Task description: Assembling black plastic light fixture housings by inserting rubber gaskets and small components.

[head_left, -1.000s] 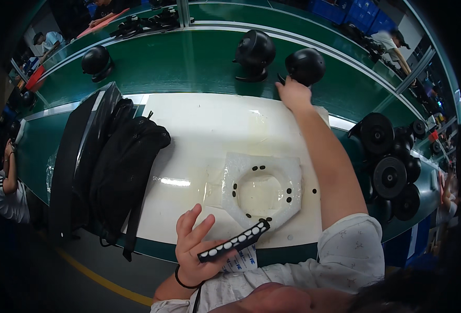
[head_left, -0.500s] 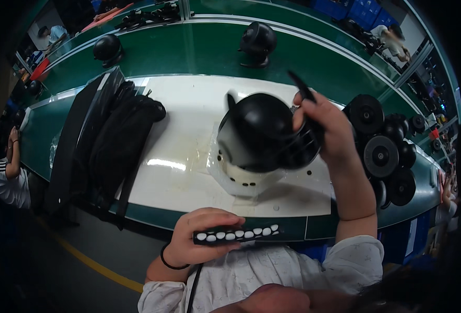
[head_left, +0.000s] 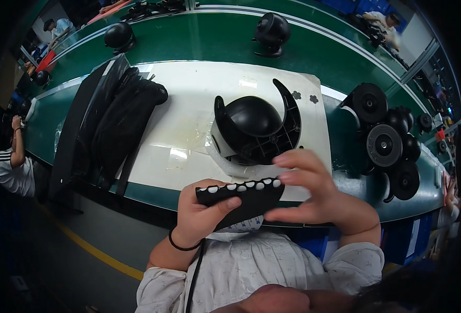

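We are gripping a black strip point(head_left: 241, 195) studded with white buttons in our left hand point(head_left: 201, 219), above the desk point(head_left: 188, 104) edge; our right hand point(head_left: 314, 195) is pinching its end, near the black dome-shaped housing point(head_left: 254, 128).

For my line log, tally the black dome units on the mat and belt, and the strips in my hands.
Black dome units: 3
Black strip with white pads: 1, held in the left hand
Total: 4
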Demonstrator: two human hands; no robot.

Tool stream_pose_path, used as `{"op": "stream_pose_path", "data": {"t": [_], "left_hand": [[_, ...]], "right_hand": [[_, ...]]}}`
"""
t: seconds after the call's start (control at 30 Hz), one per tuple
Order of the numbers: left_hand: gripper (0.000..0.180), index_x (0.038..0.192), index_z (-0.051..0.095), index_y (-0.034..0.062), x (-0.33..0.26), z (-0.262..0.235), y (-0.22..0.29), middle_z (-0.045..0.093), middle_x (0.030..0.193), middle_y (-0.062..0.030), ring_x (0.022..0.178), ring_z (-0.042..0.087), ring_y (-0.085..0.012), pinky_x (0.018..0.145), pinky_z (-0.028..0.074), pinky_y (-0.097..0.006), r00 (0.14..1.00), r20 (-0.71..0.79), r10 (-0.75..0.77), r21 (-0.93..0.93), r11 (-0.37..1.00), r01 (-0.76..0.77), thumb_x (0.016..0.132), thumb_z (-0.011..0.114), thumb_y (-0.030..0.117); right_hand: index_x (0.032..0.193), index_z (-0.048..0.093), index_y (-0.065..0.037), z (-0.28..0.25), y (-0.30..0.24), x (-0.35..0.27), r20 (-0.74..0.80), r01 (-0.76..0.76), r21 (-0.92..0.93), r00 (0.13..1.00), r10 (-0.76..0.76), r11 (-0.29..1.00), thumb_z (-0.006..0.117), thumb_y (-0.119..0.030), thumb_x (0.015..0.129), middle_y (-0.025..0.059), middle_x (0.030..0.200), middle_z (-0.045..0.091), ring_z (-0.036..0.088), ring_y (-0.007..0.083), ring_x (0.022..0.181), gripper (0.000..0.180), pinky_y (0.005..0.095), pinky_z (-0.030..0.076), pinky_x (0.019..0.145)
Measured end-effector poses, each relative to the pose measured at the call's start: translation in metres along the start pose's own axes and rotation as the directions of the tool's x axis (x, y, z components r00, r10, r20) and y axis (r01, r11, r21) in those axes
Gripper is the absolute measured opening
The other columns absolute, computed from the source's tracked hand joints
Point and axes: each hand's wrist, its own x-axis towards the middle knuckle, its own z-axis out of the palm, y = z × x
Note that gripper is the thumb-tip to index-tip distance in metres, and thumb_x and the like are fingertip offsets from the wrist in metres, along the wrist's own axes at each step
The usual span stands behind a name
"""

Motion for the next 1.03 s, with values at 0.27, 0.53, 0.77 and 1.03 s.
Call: {"op": "stream_pose_path", "data": {"t": [0.27,0.53,0.77,1.03], "left_hand": [[0.025,0.085,0.059,-0.0011,0.006,0.008,-0.003,0.06,0.071,-0.0052,0.073,0.055,-0.0094,0.067,0.044,-0.023,0.999,-0.025,-0.029,0.17,0.985,0.033,0.065,0.074,0.0],[0.018,0.076,0.06,0.0004,0.013,0.002,-0.015,0.058,0.065,-0.0067,0.059,0.055,-0.0168,0.075,0.044,-0.032,0.946,0.074,0.314,0.388,0.865,-0.318,0.063,0.072,-0.001],[0.015,0.073,0.06,0.0024,0.013,0.002,-0.013,0.058,0.065,-0.0033,0.055,0.053,-0.0129,0.079,0.042,-0.035,0.94,0.148,0.307,0.449,0.826,-0.34,0.064,0.071,-0.001],[0.014,0.075,0.061,0.0048,0.012,0.002,-0.014,0.059,0.068,-0.003,0.06,0.055,-0.014,0.082,0.041,-0.036,0.937,0.18,0.299,0.497,0.795,-0.349,0.064,0.07,0.002]], "right_hand": [[0.097,0.058,-0.006,0.007,-0.002,-0.005,0.04,-0.384,0.1,0.923,0.382,0.918,0.065,-0.005,0.073,0.0084,0.085,0.059,0.058,0.0198,0.073,0.025,0.0271,0.046,0.061],[0.086,0.061,-0.008,-0.006,-0.003,-0.002,0.033,-0.069,-0.179,0.997,0.076,0.981,0.065,-0.006,0.068,0.0057,0.089,0.062,0.059,0.0208,0.081,0.019,0.0286,0.045,0.062],[0.086,0.062,-0.013,0.006,-0.003,0.003,-0.132,0.101,-0.329,0.98,-0.151,0.939,0.066,-0.012,0.063,-0.0002,0.088,0.06,0.055,0.0186,0.083,0.023,0.0299,0.036,0.067],[0.103,0.051,-0.016,0.018,0.004,-0.003,-0.116,0.239,-0.039,0.963,-0.242,0.97,0.064,-0.015,0.074,0.0051,0.104,0.054,0.056,0.0256,0.09,0.032,0.0342,0.039,0.072]]}}
